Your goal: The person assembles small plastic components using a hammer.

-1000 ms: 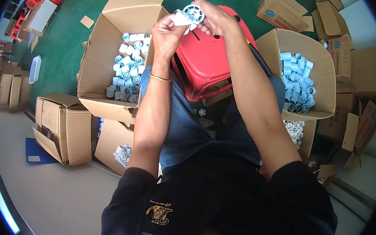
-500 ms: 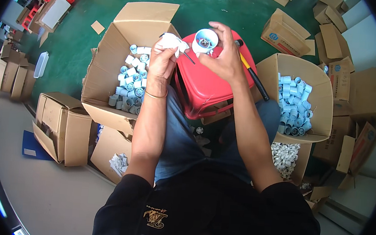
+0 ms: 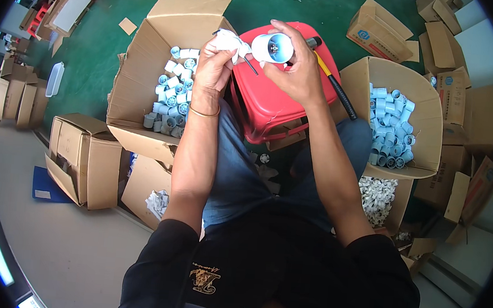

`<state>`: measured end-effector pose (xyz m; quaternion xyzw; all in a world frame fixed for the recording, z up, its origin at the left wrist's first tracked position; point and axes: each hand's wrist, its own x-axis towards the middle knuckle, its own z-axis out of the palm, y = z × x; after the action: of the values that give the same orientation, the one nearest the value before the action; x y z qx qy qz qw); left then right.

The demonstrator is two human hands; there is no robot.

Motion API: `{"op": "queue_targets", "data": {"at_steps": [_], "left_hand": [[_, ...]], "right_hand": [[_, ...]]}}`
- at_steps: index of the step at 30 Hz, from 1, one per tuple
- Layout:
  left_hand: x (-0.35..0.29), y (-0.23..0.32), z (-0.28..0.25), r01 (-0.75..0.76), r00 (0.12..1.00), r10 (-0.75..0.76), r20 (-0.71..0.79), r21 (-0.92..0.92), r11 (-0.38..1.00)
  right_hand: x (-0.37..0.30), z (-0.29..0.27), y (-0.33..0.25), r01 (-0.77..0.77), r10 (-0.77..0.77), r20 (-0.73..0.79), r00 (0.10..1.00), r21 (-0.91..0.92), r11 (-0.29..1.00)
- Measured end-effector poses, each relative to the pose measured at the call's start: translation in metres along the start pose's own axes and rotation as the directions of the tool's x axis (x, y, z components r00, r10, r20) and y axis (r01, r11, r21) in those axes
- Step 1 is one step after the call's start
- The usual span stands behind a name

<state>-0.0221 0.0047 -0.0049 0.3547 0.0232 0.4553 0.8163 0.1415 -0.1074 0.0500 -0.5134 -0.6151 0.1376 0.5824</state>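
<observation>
My left hand [image 3: 212,75] is closed around a crumpled white cloth-like piece [image 3: 233,42]. A thin dark rod [image 3: 250,66] sticks out of the same grip toward the stool; its kind I cannot tell. My right hand [image 3: 300,79] grips a light-blue plastic cup [image 3: 261,48] by its side, thumb below and fingers above. The cup lies tilted, its mouth turned to the right, with small metal parts visible deep inside. Its left end touches or nearly touches the white piece. Both hands are above a red plastic stool [image 3: 269,100].
A hammer with a yellow and black handle [image 3: 340,92] lies on the stool's right side. Open cartons of light-blue cups flank me: a left carton [image 3: 132,85] and a right carton [image 3: 427,134]. Small white parts [image 3: 376,195] fill a box below right; white scraps [image 3: 158,202] lie lower left.
My right hand has turned the cup so its mouth faces more to the right, and its base has come up to the white piece. My left hand keeps its grip.
</observation>
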Motion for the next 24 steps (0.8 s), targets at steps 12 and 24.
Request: {"op": "queue_targets", "data": {"at_steps": [12,24], "left_hand": [[-0.008,0.001,0.005,0.110,0.991,-0.120,0.054,0.162,0.981],[0.009,0.003,0.014,-0.095,0.846,0.414,-0.336,0.670,0.737]], "right_hand": [[-0.033,0.010,0.020,-0.075,0.188,0.318,0.929,-0.335,0.939],[-0.027,-0.053,0.089,-0.136,0.157,0.014,0.987,-0.424,0.895]]}}
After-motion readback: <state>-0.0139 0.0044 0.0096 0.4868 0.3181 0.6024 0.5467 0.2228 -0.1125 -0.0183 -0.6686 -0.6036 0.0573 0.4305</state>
